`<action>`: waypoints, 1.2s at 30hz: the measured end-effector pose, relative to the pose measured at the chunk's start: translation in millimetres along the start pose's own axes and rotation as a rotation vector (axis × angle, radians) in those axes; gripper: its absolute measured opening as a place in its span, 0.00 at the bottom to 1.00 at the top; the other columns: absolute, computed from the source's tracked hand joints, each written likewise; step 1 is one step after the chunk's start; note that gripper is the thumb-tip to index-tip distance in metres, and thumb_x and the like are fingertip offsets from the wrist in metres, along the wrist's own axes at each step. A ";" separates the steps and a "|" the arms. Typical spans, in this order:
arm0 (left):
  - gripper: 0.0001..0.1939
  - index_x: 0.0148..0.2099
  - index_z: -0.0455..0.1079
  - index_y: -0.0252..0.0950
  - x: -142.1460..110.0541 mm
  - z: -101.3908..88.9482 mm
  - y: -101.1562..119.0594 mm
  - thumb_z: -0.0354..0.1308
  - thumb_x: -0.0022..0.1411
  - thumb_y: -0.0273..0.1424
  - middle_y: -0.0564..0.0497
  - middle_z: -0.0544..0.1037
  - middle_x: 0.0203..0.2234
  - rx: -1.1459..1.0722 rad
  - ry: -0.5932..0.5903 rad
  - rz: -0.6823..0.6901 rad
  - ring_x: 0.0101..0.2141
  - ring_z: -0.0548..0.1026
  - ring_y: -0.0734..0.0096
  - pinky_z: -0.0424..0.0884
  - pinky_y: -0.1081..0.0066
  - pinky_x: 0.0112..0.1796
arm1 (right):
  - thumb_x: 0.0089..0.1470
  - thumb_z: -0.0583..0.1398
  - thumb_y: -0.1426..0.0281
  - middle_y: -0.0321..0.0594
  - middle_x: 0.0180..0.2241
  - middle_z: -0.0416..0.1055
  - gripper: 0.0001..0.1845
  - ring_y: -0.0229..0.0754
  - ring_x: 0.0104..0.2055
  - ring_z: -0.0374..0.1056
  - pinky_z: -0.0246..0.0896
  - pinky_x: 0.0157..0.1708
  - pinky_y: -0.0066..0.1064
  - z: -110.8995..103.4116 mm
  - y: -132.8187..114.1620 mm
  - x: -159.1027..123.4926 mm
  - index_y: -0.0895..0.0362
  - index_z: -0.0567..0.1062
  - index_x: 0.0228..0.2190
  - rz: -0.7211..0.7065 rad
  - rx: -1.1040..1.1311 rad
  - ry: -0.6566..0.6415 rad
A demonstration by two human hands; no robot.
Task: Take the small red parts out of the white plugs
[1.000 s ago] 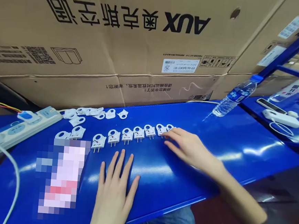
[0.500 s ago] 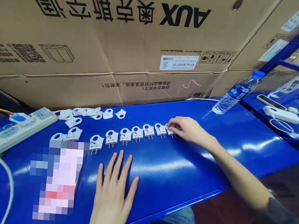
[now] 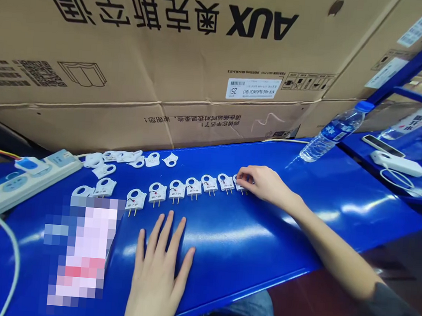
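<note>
White plastic plug pieces, ring-topped and gold-pronged, seven lined up across mid-frame, the rightmost partly covered by the right hand, fingers curled, whether gripping cannot be told, left hand laid open at bottom centre, one blue-capped bottle upper right.
</note>
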State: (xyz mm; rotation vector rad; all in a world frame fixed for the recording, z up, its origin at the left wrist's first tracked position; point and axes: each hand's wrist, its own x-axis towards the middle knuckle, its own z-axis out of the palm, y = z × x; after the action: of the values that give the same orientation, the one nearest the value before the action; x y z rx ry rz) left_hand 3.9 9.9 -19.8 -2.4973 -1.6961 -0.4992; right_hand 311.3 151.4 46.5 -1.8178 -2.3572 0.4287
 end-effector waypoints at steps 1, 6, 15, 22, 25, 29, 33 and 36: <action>0.34 0.77 0.49 0.43 0.2 -0.6 0.5 0.50 0.74 0.41 0.43 0.61 0.72 -0.003 0.000 -0.008 0.71 0.59 0.48 0.52 0.39 0.69 | 0.66 0.60 0.64 0.37 0.35 0.81 0.09 0.41 0.35 0.74 0.53 0.31 0.28 -2.1 0.1 -1.1 0.52 0.81 0.40 0.018 0.008 -0.013; 0.33 0.76 0.50 0.43 1.6 -3.9 4.1 0.50 0.74 0.41 0.44 0.61 0.73 -0.011 -0.010 -0.018 0.71 0.59 0.48 0.56 0.38 0.67 | 0.62 0.63 0.65 0.35 0.29 0.80 0.07 0.40 0.30 0.73 0.52 0.29 0.28 -14.5 -0.3 -12.6 0.53 0.80 0.33 -0.016 0.058 -0.150; 0.26 0.68 0.63 0.45 2.1 -6.3 6.1 0.54 0.72 0.43 0.44 0.67 0.69 -0.153 0.005 -0.113 0.69 0.63 0.48 0.54 0.37 0.68 | 0.63 0.64 0.70 0.33 0.28 0.78 0.03 0.37 0.30 0.73 0.58 0.32 0.27 31.0 -63.6 -33.5 0.54 0.79 0.36 -0.283 0.443 -0.157; 0.21 0.47 0.70 0.43 9.9 -9.0 16.6 0.60 0.65 0.53 0.41 0.75 0.60 -0.255 0.067 -0.184 0.64 0.68 0.43 0.54 0.33 0.66 | 0.62 0.62 0.73 0.34 0.31 0.76 0.04 0.35 0.30 0.68 0.58 0.31 0.26 52.4 -93.9 -49.8 0.55 0.78 0.38 -0.299 0.495 -0.024; 0.21 0.47 0.69 0.42 14.5 -5.3 19.5 0.62 0.64 0.53 0.40 0.75 0.59 -0.240 0.085 -0.142 0.64 0.69 0.43 0.56 0.33 0.65 | 0.62 0.62 0.74 0.33 0.31 0.76 0.07 0.35 0.30 0.69 0.58 0.31 0.26 49.9 -93.4 -50.7 0.54 0.79 0.41 -0.264 0.506 -0.044; 0.16 0.50 0.68 0.42 17.3 2.2 19.7 0.60 0.67 0.46 0.41 0.75 0.60 -0.206 0.108 -0.079 0.63 0.70 0.46 0.58 0.36 0.65 | 0.62 0.63 0.74 0.34 0.32 0.76 0.09 0.35 0.31 0.69 0.59 0.33 0.26 49.6 -91.0 -49.6 0.55 0.79 0.45 -0.290 0.511 -0.048; 0.14 0.51 0.68 0.42 15.9 3.7 19.5 0.59 0.68 0.41 0.41 0.75 0.59 -0.204 0.109 -0.059 0.63 0.71 0.48 0.59 0.39 0.65 | 0.62 0.63 0.74 0.33 0.31 0.75 0.07 0.35 0.31 0.68 0.58 0.33 0.26 50.0 -89.9 -50.6 0.54 0.79 0.42 -0.322 0.500 -0.042; 0.13 0.52 0.67 0.42 13.7 1.0 20.0 0.60 0.68 0.40 0.41 0.76 0.59 -0.222 0.112 -0.028 0.62 0.71 0.49 0.60 0.40 0.65 | 0.62 0.63 0.74 0.34 0.34 0.75 0.05 0.35 0.32 0.68 0.60 0.34 0.27 50.3 -89.2 -52.6 0.54 0.79 0.40 -0.317 0.532 -0.031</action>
State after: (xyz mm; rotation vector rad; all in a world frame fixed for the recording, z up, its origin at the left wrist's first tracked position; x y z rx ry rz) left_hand 27.0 14.7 -14.2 -2.5374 -1.7208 -0.8567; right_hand 228.8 72.9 29.2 -1.1887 -2.2059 0.9313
